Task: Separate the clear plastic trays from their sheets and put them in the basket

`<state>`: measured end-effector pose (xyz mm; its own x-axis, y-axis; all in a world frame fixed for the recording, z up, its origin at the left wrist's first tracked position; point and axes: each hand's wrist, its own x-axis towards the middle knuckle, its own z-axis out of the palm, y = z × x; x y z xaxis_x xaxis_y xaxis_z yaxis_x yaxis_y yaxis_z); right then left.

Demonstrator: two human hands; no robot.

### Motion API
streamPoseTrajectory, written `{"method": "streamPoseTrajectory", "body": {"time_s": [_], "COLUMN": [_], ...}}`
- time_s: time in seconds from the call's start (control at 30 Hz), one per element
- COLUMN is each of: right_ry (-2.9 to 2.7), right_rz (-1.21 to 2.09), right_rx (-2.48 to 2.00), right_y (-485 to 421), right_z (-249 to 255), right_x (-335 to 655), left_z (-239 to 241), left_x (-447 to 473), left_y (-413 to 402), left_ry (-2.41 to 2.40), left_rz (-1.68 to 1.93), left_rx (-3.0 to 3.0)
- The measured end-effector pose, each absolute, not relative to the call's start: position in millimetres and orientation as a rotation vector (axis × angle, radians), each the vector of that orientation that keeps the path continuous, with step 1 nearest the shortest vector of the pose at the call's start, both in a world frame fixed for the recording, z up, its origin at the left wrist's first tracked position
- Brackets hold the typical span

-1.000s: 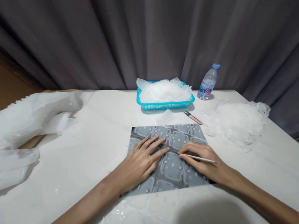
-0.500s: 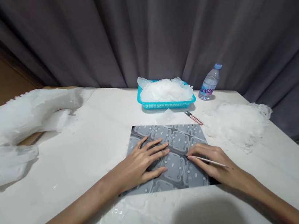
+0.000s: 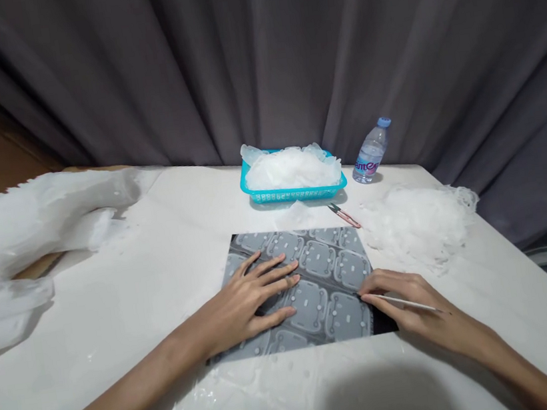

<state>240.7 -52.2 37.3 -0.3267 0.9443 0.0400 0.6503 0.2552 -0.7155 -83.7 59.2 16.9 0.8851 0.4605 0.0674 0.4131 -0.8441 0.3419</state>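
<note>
A dark rectangular sheet (image 3: 318, 257) lies on the table, patterned with pale grey rounded squares in rows. My left hand (image 3: 252, 299) rests flat on its left half, fingers spread. My right hand (image 3: 407, 298) pinches a thin white pen-like tool (image 3: 410, 302) at the sheet's right side. The tool's rear end is dark and narrow and points back over the hand. Its working tip sits at a dark strip between squares, mostly hidden by my fingertips. Thread snips (image 3: 344, 216) with pinkish handles lie just beyond the sheet's far right corner.
At the back of the white table (image 3: 131, 311) stands a turquoise basket (image 3: 297, 194) heaped with translucent white film pieces. A water bottle (image 3: 369, 154) is to its right. White scraps (image 3: 417, 226) pile at the right, and a large bundle of white film (image 3: 38, 222) lies left. A grey curtain (image 3: 234, 55) hangs behind.
My right hand has slid right and slightly nearer along the dark strip with the tool, to the sheet's right side. My left hand stays pressed on the sheet. The view has shifted slightly.
</note>
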Motion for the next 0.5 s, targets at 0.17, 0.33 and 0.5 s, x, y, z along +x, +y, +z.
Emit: {"method": "streamPoseTrajectory", "body": {"time_s": [0.17, 0.33, 0.5], "right_ry": [-2.06, -2.019, -1.975], "right_rz": [0.874, 0.941, 0.804], "right_rx": [-1.47, -1.523, -1.536], "right_y": [-60.9, -69.7, -63.4], "right_z": [42.8, 46.1, 39.4], "right_x": [249.2, 260.2, 264.7], "left_z": [18.0, 18.7, 18.4], "left_x": [-84.1, -84.9, -86.0], "left_y": [57.9, 57.7, 54.1], "left_ry": [0.652, 0.655, 0.653], "left_rz": [0.233, 0.202, 0.271], "left_rx": [2.717, 2.72, 2.748]}}
